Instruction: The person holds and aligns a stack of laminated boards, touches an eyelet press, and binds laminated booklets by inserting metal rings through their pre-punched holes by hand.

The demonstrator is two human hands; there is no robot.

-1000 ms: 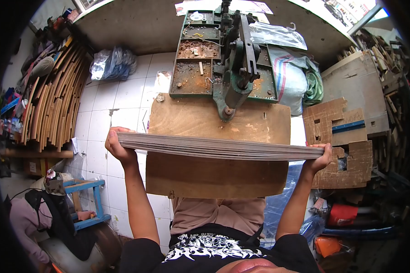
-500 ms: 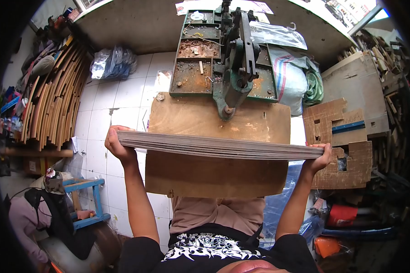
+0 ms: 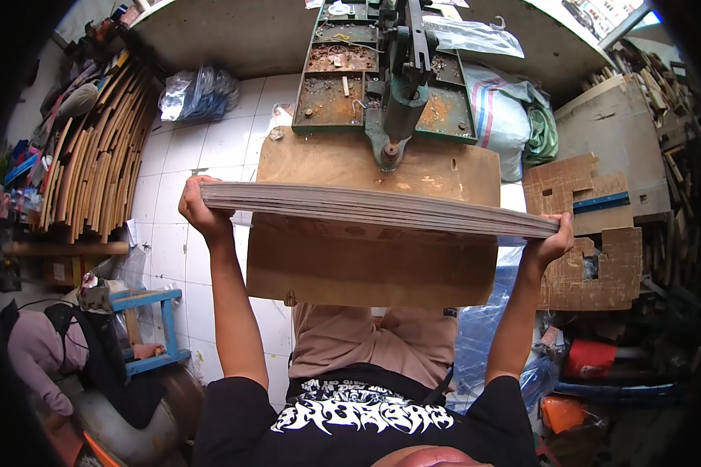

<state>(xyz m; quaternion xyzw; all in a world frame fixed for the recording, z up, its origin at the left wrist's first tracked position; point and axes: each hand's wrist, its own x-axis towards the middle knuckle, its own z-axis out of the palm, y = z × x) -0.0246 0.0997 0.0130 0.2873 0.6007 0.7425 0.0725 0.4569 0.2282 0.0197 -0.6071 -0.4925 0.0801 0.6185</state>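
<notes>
A stack of thin, flat grey-brown sheets [image 3: 382, 210], seen edge-on, spans the middle of the view. Its left end is gripped by my left hand [image 3: 204, 206], fingers closed around the corner. My right hand [image 3: 553, 237] clasps the opposite end, which sits a little lower in the view. The stack is held above a brown wooden board [image 3: 374, 276] and hides the board's middle. Just beyond the stack stands a green metal press [image 3: 403, 113], its foot resting on the far part of the board.
Green compartment trays [image 3: 331, 101] with small bits flank the press. Upright brown boards [image 3: 101, 156] lean at left, near a blue stool frame [image 3: 167, 331]. Cut-out boards [image 3: 592, 268] and a white striped sack [image 3: 494, 117] are at right. Blue plastic sheeting [image 3: 483, 327] lies below.
The whole view has shifted, with the press and board now higher in it. Both hands still hold the stack, which has risen slightly relative to the board.
</notes>
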